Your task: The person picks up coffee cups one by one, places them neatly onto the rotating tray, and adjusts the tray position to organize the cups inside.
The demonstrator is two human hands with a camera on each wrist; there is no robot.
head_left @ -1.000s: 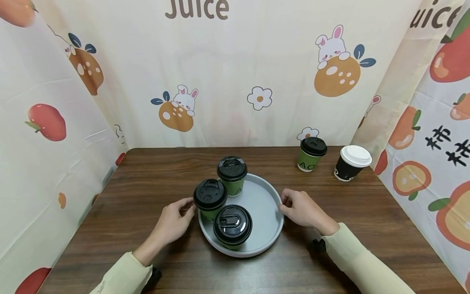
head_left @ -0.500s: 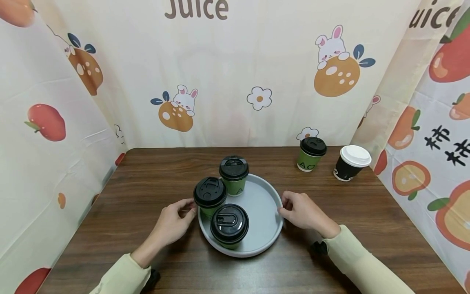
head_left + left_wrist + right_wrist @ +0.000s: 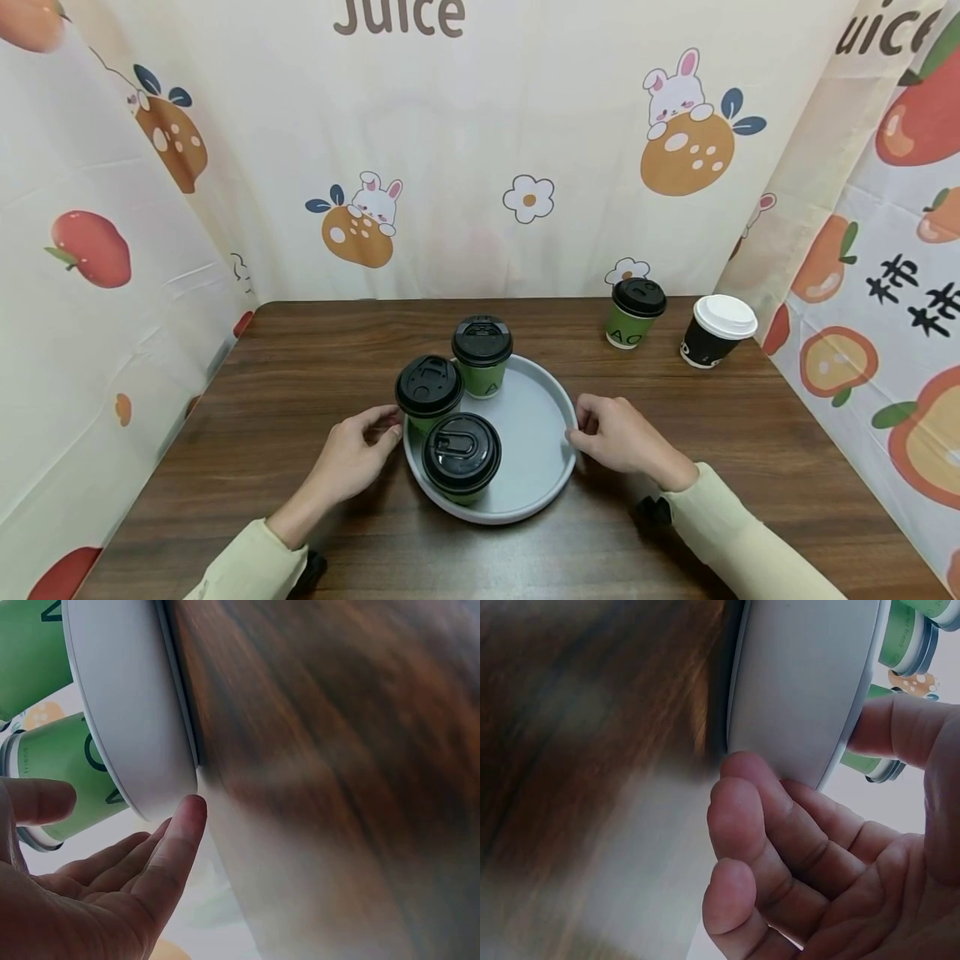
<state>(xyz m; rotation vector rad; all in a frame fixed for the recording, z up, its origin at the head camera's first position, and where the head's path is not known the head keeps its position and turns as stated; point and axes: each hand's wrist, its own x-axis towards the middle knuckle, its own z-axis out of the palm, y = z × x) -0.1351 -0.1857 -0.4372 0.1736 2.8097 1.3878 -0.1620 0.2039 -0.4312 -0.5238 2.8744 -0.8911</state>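
A round grey tray (image 3: 536, 442) carries three green paper cups with black lids: a far cup (image 3: 482, 354), a left cup (image 3: 427, 387) and a near cup (image 3: 462, 458). At the tray's left side is my left hand (image 3: 360, 450), its fingers fairly straight and fingertips right at the side wall; the thumb overlaps a cup in the left wrist view. My right hand (image 3: 618, 435) holds the tray's right edge. In the right wrist view its thumb (image 3: 889, 731) lies over the rim and its bent fingers (image 3: 739, 814) are against the side wall.
Behind the tray to the right stand a green cup with a black lid (image 3: 635, 312) and a black cup with a white lid (image 3: 717, 331). The brown wooden table (image 3: 315, 358) meets a printed cloth backdrop (image 3: 450, 125) at the back and sides.
The tray has turned slightly clockwise: the near cup has moved left, the left cup away, and the far cup right. My right hand has shifted slightly toward me; my left hand stays almost still.
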